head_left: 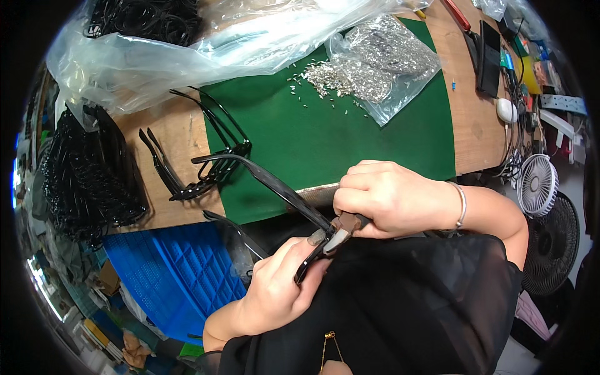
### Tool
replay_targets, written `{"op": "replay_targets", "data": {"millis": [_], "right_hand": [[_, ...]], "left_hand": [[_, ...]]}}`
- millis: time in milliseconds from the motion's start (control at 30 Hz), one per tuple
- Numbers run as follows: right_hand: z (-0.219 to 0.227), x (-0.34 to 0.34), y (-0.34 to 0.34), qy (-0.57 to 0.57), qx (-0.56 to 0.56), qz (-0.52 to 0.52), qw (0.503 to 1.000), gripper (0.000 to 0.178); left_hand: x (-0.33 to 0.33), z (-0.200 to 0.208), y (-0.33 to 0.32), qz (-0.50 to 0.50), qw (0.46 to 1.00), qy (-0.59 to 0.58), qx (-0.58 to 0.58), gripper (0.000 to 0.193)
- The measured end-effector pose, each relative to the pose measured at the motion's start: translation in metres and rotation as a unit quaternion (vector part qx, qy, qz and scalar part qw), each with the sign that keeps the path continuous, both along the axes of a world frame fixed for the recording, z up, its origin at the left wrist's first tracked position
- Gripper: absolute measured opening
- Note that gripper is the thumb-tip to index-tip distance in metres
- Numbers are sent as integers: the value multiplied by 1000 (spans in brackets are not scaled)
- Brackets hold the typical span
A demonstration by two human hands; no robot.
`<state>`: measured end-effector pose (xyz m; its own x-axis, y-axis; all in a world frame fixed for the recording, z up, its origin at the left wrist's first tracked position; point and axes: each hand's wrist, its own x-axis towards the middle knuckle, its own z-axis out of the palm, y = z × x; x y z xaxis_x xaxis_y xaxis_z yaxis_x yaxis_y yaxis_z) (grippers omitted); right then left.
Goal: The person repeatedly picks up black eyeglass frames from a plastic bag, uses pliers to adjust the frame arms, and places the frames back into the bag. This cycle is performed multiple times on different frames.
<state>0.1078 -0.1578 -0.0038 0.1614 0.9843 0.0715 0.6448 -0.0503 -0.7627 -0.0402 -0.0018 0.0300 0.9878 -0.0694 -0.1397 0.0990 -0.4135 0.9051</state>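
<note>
My left hand (275, 284) is closed around the front of a black plastic spectacle frame (275, 181). Its two temples stretch up and to the left, over the table's near edge. In my closed right hand (384, 197) is a pair of pliers (340, 231); the worn metal jaws meet the spectacle frame at its hinge corner, and the fingers hide most of the handles. More black spectacle frames (215, 169) lie folded on the table to the left. A green mat (325, 144) lies beyond my hands, with a bag of small silvery metal pieces (394, 56) on it, some spilled out (325, 80).
A heap of black frames (94, 169) fills the table's left end, beside a large clear plastic bag (150, 62). Below the edge stands a blue plastic crate (169, 275). To the right are a phone (489, 59), cables, a white fan (537, 181) and a black fan (550, 244).
</note>
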Motion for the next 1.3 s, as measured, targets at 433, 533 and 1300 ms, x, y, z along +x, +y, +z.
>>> {"op": "replay_targets", "data": {"millis": [433,533,1300], "right_hand": [[-1,7,-2,64,-120,-78,988,28],[4,5,7,73,-112,-100,986,27],[-1,12,-2,70,-92,-117,986,22]], "left_hand": [[8,-15,19,133,974,115,-139,34],[30,-32,40,153,975,72,-143,31],[208,28,226,320,763,-374,420,23]]}}
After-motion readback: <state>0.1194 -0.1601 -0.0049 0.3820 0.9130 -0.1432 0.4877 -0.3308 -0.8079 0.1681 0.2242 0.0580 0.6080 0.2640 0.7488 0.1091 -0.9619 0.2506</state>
